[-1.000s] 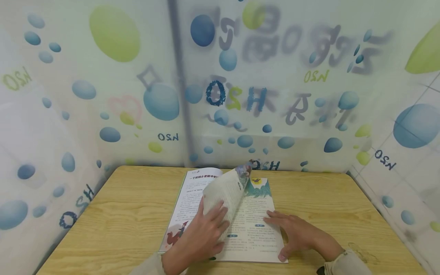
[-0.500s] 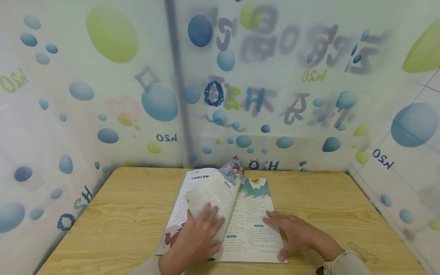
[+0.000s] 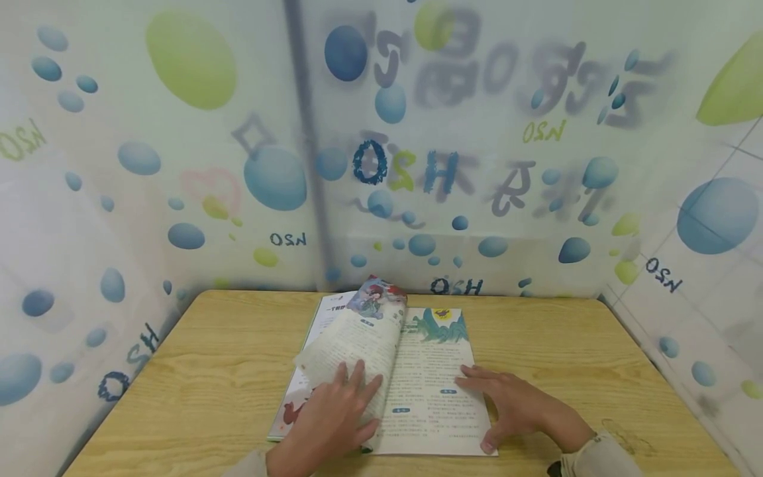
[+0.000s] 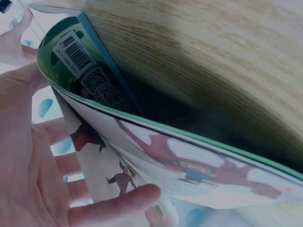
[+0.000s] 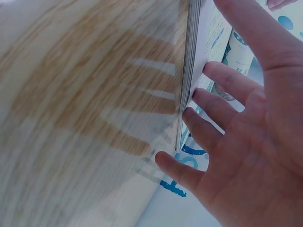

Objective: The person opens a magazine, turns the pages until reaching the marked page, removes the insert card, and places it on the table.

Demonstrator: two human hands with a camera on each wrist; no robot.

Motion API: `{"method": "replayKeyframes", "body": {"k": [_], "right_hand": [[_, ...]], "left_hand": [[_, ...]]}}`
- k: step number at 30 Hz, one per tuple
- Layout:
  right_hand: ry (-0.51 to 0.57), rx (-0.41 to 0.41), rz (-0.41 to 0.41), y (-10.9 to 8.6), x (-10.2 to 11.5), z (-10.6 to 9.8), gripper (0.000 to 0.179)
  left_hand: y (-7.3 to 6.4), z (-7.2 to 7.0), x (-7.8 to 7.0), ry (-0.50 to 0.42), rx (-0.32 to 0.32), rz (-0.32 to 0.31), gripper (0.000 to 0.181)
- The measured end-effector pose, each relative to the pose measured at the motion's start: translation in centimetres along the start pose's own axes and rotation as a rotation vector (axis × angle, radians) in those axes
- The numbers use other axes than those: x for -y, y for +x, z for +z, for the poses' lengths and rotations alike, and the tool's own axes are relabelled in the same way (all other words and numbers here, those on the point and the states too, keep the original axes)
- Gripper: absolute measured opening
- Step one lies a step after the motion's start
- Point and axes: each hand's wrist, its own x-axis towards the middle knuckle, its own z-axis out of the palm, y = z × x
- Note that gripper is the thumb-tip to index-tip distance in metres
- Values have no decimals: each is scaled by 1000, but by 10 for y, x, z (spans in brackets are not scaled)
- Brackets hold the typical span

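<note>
An open magazine (image 3: 429,377) lies on the wooden table, its right page flat and printed with text and a green mountain picture. A turning page (image 3: 363,331) curls over toward the left side, showing text and a coloured figure at its top corner. My left hand (image 3: 334,411) lies with spread fingers on that page, pressing it leftward. In the left wrist view the magazine's green back cover (image 4: 90,66) with a barcode bows up off the table beside the hand. My right hand (image 3: 518,404) rests with extended fingertips along the right page's edge; the right wrist view shows the page stack (image 5: 188,71) under the fingers.
The pale wooden table (image 3: 226,371) extends to both sides of the magazine. A translucent curtain (image 3: 512,132) with blue and green spots and mirrored lettering stands along its back and sides. A thin dark squiggle (image 3: 626,434) marks the tabletop near the right sleeve.
The left hand has moved left and slightly down, carrying the page over and flatter onto the left side; more of the right page shows. My right hand has stayed in place.
</note>
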Motion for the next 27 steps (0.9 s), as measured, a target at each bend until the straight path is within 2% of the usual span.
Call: {"method": "replayKeyframes", "body": {"k": [2,5,9,13,16,22,27], "right_hand": [[2,1,3,0,1,0,106],[3,1,4,-1,1,-1,105],[0,-1,-1,-1,2,-1,105],[-2,-3,-7,-2,3,-1,105],[-2,-3,-10,-1,3,-1,105],[-6,-5,-18,-1,2,-1,106],[-3,-4,-19,-1,3,-1,106]], "left_hand": [[-2,0,0,-21,3,-13,60],[-5,0,0,-30,-30,-24,60],[-7,1,0,12,-83,-25,60],[-8,2,2,73,-110,-17,61],[-7,1,4,77,-121,-7,62],[-5,1,7,16,-111,37,59],[-3,3,11,-90,-88,93,53]]}}
